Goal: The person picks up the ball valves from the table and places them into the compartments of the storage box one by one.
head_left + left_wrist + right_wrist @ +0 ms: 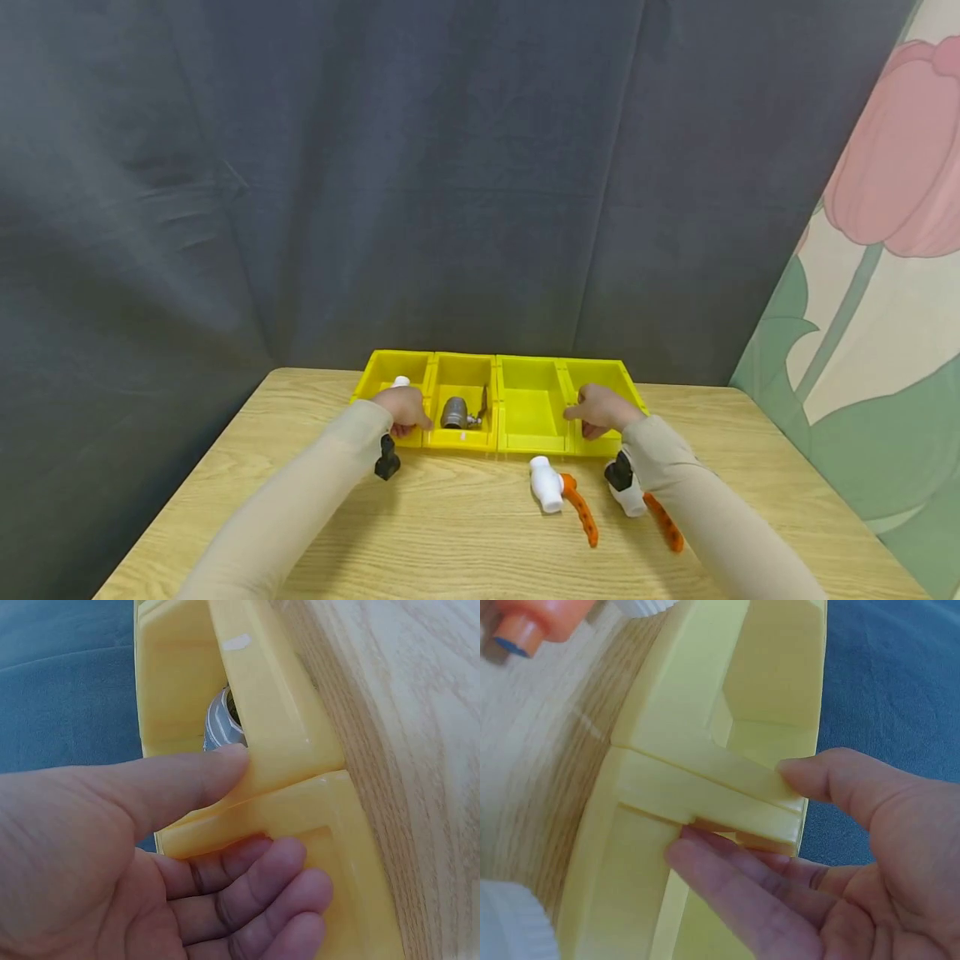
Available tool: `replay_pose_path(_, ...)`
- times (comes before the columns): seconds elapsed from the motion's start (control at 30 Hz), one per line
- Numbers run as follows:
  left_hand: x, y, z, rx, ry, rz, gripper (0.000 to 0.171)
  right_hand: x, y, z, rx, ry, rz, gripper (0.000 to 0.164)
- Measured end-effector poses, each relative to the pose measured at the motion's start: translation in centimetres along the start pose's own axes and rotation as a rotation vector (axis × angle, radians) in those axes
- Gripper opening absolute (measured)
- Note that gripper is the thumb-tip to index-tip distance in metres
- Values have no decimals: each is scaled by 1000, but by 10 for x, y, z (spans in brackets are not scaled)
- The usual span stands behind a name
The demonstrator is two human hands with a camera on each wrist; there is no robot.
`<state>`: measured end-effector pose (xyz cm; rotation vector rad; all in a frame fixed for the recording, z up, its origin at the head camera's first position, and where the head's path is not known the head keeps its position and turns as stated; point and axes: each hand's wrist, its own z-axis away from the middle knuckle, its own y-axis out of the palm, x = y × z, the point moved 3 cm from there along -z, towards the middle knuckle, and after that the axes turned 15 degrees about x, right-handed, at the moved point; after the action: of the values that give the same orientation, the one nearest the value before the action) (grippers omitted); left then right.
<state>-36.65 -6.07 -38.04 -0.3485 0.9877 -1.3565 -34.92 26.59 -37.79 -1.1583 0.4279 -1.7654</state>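
Observation:
A row of yellow storage bins (534, 444) stands at the back of the table. My left hand (405, 408) grips the divider between the two leftmost bins, thumb (214, 776) on one side and fingers on the other. The divider between the two rightmost bins is pinched by my right hand (602, 410), its thumb (810, 776) over the top edge. A grey metal valve with a lever (454, 413) lies in the second bin from the left. Something white (401, 382) shows in the leftmost bin, partly hidden behind my left hand.
In front of the bins, a white plastic ball valve with an orange handle (550, 487) lies on the wooden table (450, 533). Another such valve (632, 502) is partly covered by my right wrist. A dark curtain (450, 183) hangs close behind the bins.

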Motion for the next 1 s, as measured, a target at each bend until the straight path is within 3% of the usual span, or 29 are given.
replay_pose_path(0.33, -2, -2, -1, 35, 9, 13, 31, 1, -1, 9, 20, -11, 9, 35)
replay_pose_path(0.63, -2, -1, -2, 28, 4, -4, 32, 17, -8, 38, -65, -66, 182, 36)
replay_pose_path(0.87, -1, 0, -2, 25, -2, -7, 31, 32, 19, 56, -89, -133, 348, 29)
replay_pose_path(1.0, -1, 0, -3, 12, -9, -4, 31, 35, 43, 58, -38, -130, 351, 27)
